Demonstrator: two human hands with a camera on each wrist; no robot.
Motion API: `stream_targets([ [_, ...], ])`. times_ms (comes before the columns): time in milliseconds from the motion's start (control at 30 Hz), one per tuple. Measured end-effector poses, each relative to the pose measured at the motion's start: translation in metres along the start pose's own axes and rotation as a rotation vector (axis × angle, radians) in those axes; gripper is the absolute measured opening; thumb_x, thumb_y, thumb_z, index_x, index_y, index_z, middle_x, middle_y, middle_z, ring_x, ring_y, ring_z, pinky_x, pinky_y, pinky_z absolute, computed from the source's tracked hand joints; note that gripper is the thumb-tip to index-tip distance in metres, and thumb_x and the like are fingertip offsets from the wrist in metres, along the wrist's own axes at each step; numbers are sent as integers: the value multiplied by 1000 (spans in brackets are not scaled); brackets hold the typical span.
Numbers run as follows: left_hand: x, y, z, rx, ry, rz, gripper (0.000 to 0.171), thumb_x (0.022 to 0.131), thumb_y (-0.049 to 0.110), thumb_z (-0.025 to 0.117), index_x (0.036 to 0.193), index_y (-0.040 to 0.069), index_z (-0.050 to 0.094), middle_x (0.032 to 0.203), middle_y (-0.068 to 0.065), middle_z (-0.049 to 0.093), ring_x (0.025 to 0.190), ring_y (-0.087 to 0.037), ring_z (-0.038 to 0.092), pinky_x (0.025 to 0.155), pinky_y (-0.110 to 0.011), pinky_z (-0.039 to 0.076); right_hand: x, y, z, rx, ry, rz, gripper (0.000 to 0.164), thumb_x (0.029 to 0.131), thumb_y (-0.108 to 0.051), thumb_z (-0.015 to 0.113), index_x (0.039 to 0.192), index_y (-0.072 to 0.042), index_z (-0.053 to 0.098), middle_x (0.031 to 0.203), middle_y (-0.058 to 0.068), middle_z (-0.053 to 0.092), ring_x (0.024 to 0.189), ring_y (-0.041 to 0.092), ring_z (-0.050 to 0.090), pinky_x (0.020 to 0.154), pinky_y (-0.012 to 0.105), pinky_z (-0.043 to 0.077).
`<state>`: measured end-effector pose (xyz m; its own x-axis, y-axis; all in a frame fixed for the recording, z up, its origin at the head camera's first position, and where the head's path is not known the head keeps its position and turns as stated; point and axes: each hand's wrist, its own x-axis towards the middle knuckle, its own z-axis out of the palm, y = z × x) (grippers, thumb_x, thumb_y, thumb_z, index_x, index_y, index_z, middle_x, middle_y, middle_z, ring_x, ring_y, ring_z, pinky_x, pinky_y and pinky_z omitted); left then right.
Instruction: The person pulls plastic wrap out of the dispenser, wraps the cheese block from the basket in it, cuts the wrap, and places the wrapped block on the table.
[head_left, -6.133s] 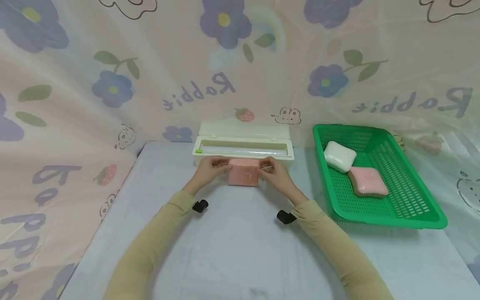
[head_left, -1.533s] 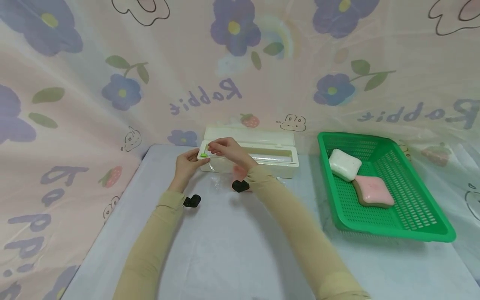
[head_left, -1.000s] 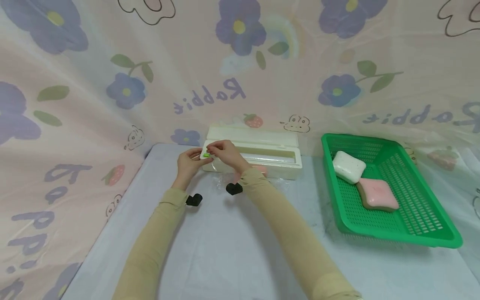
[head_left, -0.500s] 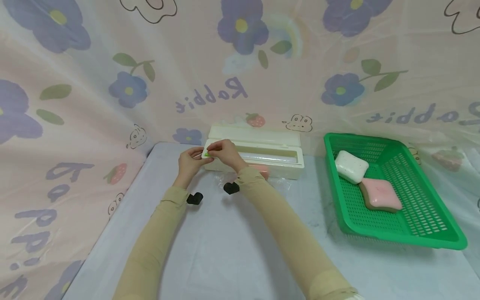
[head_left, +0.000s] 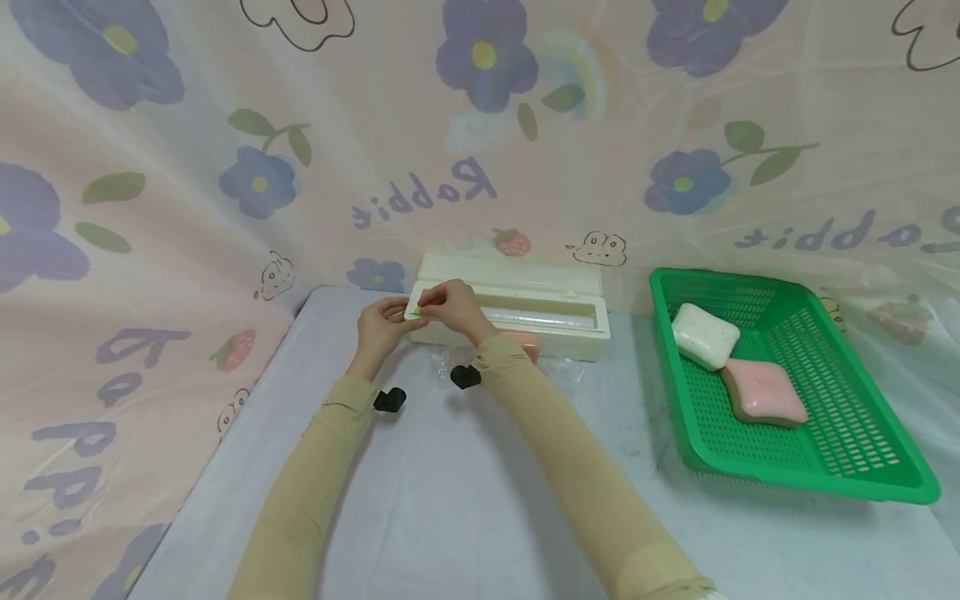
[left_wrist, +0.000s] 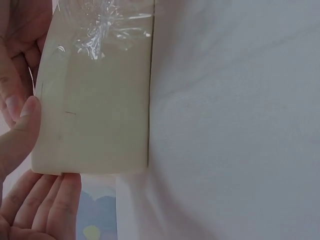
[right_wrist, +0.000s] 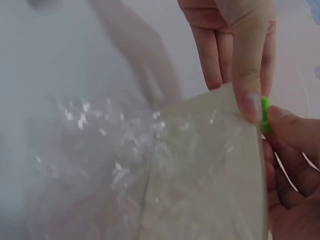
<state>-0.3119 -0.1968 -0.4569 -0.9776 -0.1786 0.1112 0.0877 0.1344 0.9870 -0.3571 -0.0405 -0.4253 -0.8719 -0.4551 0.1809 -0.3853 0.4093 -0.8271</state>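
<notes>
A cream cling film dispenser [head_left: 555,343] stands open at the back of the table, a roll of film [head_left: 536,317] inside. My left hand [head_left: 380,332] holds its left end, thumb on the front edge and fingers round the end, as the left wrist view shows. At the same corner my right hand [head_left: 456,310] pinches the small green slide cutter [right_wrist: 265,114] between thumb and finger. Crinkled clear film [right_wrist: 120,130] hangs over the dispenser's front. A pink bar of soap [head_left: 525,342] sits before the dispenser at the film, mostly hidden behind my right forearm.
On the right stands a green plastic basket [head_left: 795,482] with a white soap bar [head_left: 705,335] and a pink soap bar [head_left: 765,392] in it. A patterned curtain [head_left: 315,125] hangs behind the table.
Both hands have let go of the pink soap they held before the dispenser. They moved to its left end, where the right fingers have closed on the green cutter.
</notes>
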Motion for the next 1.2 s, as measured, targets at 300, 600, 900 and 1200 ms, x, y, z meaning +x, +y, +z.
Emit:
stream_targets([
  [300,1,-1,2,95,11,-24,50,71,4,84,116,-4,64,112,-20,65,103,-27,64,80,-24,55,-1,10,-11,-74,-52,7,10,88,-7,70,95,-3,75,91,6,71,81,13,62,69,20,51],
  [600,1,1,1,94,28,-46,53,70,4,85,118,-3,63,115,-19,65,105,-25,63,82,-23,54,-20,15,-50,-62,-130,70,8,87,-7,71,93,-6,76,95,3,70,83,14,61,73,23,52],
  [900,-3,5,-4,96,34,-81,55,70,4,85,119,-3,63,117,-19,63,107,-26,62,83,-22,53,-43,30,-93,-76,-177,153,7,88,-8,70,92,-6,75,95,3,71,89,17,62,77,26,53],
  [1200,-3,5,0,70,12,-68,54,70,2,85,118,-5,62,116,-21,63,107,-28,62,82,-21,53,-59,34,-115,-135,-176,179,8,88,-8,70,94,-5,74,93,5,71,85,17,61,75,27,52],
])
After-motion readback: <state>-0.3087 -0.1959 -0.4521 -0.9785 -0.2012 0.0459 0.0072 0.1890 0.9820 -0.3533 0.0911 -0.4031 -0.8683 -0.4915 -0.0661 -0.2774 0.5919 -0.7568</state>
